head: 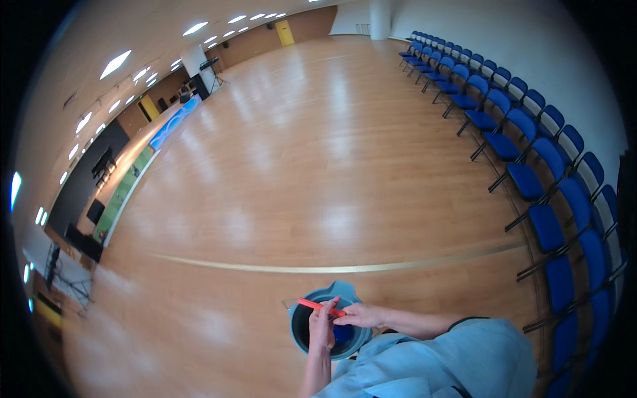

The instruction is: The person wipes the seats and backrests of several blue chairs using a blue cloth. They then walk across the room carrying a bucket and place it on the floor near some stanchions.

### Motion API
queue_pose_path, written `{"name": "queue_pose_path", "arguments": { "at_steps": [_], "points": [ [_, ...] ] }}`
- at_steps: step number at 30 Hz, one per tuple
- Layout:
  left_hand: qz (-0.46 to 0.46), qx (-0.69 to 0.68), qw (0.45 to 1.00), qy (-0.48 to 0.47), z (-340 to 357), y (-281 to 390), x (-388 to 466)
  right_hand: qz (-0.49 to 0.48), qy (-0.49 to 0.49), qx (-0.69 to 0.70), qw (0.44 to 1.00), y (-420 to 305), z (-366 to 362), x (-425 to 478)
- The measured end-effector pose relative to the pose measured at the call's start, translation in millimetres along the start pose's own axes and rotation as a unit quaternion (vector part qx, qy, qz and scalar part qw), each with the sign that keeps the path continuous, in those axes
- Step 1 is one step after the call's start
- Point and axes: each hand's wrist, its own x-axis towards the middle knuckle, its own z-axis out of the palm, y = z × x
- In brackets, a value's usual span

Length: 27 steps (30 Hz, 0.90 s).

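Note:
Both hands are over a grey-blue plastic bucket (343, 290) at the bottom middle of the view. A thin red stick-like object (311, 303) lies across them, its left end sticking out past the fingers. My left hand (322, 326) is closed around its middle, fingers upward. My right hand (359, 315) grips its right end, close beside the left hand. Inside the bucket, below the hands, is a dark blue thing (343, 334), partly hidden; its kind cannot be told. A thin wire handle (287, 302) shows at the bucket's left side.
Rows of blue folding chairs (523, 181) curve along the right wall. A pale strip (298, 269) crosses the wooden floor (278, 199) beyond the bucket. At the left is a low stage with a green front panel (124, 191), and a black stand (67, 276) is nearer.

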Motion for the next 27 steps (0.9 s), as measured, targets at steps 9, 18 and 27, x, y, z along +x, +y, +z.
{"name": "queue_pose_path", "arguments": {
  "at_steps": [9, 18, 27],
  "points": [
    [-0.002, 0.082, 0.994, -0.066, 19, 74, 209, -0.028, 0.069, -0.02, 0.997, -57, -122, 152],
    [-0.096, 0.17, 0.981, -0.004, 6, 113, 311, 0.082, 0.169, -0.012, 0.982, -104, -268, 238],
    [-0.104, 0.056, 0.992, 0.037, -2, 169, 457, 0.105, 0.393, 0.215, 0.888, -91, -472, 306]
  ]
}}
